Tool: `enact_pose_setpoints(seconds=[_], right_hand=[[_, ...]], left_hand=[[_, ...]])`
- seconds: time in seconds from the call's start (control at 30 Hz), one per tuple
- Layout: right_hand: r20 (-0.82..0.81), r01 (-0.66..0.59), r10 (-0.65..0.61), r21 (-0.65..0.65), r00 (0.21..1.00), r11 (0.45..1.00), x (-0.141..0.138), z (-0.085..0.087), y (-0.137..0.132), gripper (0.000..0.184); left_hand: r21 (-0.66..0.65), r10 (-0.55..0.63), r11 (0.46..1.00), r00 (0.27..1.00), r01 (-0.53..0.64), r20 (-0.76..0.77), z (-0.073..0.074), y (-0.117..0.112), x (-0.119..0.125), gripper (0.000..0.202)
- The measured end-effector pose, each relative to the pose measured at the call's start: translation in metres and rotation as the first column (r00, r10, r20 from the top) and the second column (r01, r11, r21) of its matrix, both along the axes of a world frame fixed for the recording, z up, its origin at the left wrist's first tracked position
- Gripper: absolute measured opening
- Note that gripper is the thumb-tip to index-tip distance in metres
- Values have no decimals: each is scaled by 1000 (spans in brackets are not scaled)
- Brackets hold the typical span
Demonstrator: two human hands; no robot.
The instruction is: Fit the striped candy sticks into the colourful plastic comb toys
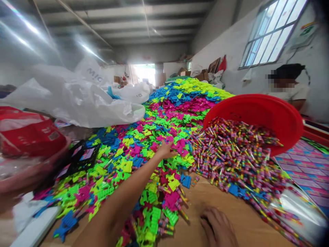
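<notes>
The plastic pieces (164, 120) lie in one big heap in front of you, over the middle of the table (195, 202) and rising higher towards the back. Your left hand (166, 150) is at these pieces: the arm stretches forward from the lower left, almost straight, and the fingers point ahead and a little down onto some pink ones. The fingertips are partly lost among them, so I cannot tell if they grasp a piece or only touch it. Your right hand (219, 226) is low at the front, back of the hand up, fingers bent, near the bare wood; its palm is hidden, and I cannot tell if it holds something.

The pieces are flat, with notched edges, in bright green, yellow, pink and blue; they lie mixed near you, and more in colour bands farther away. Right of the heap, a red basin (257, 106) is tipped on its side, with small colourful tubes (228, 154) spilling from it. To the left are a black crate (88, 156) and a white plastic bag (108, 109). Behind the basin is another person (299, 92).
</notes>
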State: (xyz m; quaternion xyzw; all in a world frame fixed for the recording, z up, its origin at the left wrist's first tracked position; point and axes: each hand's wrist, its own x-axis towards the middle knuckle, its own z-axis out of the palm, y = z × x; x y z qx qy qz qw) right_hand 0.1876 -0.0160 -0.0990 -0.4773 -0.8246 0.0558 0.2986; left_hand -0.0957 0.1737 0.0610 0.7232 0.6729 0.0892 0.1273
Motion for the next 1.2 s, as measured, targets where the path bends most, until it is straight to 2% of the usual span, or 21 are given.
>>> enact_pose_setpoints(seconds=[0.23,0.4,0.53,0.63,0.7,0.73,0.8,0.93,1.03,1.1,1.2], right_hand=[[-61,24,-29,-68,998,997,-11,18,-12,15],[-96,48,-56,-82,994,995,-18,28,-18,15],[-94,50,-57,-76,994,996,-18,31,-20,15],[-98,45,-51,-62,994,997,-16,32,-21,16],[-100,36,-42,-66,994,997,-16,33,-22,16],[-100,30,-38,-75,994,997,-17,34,-22,16],[-102,22,-32,-99,994,995,-17,37,-23,16],[-106,19,-31,-115,994,993,-18,42,-25,16],[-132,7,-21,-105,991,994,-16,43,-25,15],[-157,0,-16,-100,987,995,-14,41,-25,13],[-178,-1,-18,-105,984,995,-11,38,-24,12]], left_hand=[[2,-97,995,995,97,-34,2,-30,16,68],[3,-287,958,958,287,6,2,-47,30,64],[91,-408,911,911,403,51,19,-53,34,60],[174,-438,889,898,424,48,34,-64,32,53],[209,-437,882,899,422,26,36,-79,34,47],[218,-439,878,898,427,10,32,-89,38,44],[207,-469,862,883,463,-25,16,-115,47,39],[120,-618,772,781,624,-86,-37,-175,62,27],[170,-656,703,722,690,-220,-68,-205,58,49],[209,-628,693,720,690,-295,-77,-214,49,54],[222,-613,690,719,689,-328,-77,-219,33,45]])
